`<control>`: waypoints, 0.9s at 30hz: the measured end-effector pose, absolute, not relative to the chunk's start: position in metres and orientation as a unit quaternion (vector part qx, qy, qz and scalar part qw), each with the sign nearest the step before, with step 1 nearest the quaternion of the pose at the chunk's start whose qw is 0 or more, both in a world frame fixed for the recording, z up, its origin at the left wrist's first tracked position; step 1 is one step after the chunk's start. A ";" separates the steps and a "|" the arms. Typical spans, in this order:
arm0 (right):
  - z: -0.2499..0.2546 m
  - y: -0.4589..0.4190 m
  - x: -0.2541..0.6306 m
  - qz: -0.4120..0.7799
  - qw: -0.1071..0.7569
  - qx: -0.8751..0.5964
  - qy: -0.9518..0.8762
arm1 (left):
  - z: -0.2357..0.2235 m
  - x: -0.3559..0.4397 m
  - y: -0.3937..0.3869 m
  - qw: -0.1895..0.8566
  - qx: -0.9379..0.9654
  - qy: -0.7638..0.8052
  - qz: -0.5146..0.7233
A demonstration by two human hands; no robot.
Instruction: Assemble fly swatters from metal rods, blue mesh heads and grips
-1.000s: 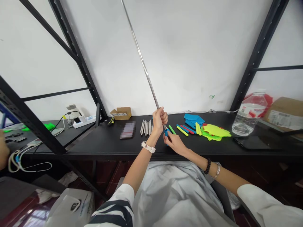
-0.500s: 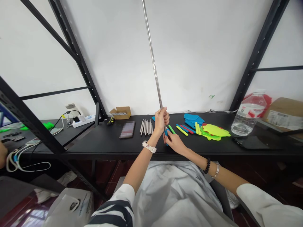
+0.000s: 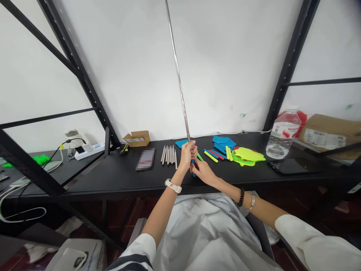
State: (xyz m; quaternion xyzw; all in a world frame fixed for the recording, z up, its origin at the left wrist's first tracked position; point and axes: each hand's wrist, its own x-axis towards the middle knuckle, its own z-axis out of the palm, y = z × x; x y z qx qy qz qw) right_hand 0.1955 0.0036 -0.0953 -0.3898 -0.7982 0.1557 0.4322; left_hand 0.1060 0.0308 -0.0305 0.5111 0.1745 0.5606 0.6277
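My left hand (image 3: pixel 188 152) is closed in a fist round the lower part of a long thin metal rod (image 3: pixel 177 73) that rises steeply up past the frame's top. My right hand (image 3: pixel 203 171) sits just below and to the right, fingers pinched on the blue handle (image 3: pixel 193 168) at the rod's bottom end, close above the black shelf (image 3: pixel 118 177). A row of several short metal rods (image 3: pixel 168 154) lies just left of my hands. Loose green, yellow, red and blue handles (image 3: pixel 213 154) lie to the right.
Blue and yellow-green flat plastic pieces (image 3: pixel 248 154) are stacked right of the handles. A water bottle (image 3: pixel 281 132), a dark phone (image 3: pixel 286 165) and a cardboard box (image 3: pixel 328 131) are further right. A small open carton (image 3: pixel 137 138) and a power strip (image 3: pixel 84 148) stand left. Black rack uprights (image 3: pixel 87 88) frame the shelf.
The rod has swung from leaning left to nearly upright. My left hand has slid lower on it, toward the blue handle held by my right hand. The view has shifted a little to the right.
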 end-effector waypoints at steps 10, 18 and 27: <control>-0.097 0.001 0.196 0.152 0.429 -0.379 -0.806 | -0.022 0.093 0.019 0.598 0.586 0.202 0.508; -0.095 -0.004 0.196 0.135 0.410 -0.378 -0.819 | 0.051 0.088 0.008 0.543 0.594 0.105 0.584; -0.095 -0.004 0.195 0.115 0.399 -0.390 -0.822 | 0.032 0.092 0.013 0.561 0.602 0.063 0.565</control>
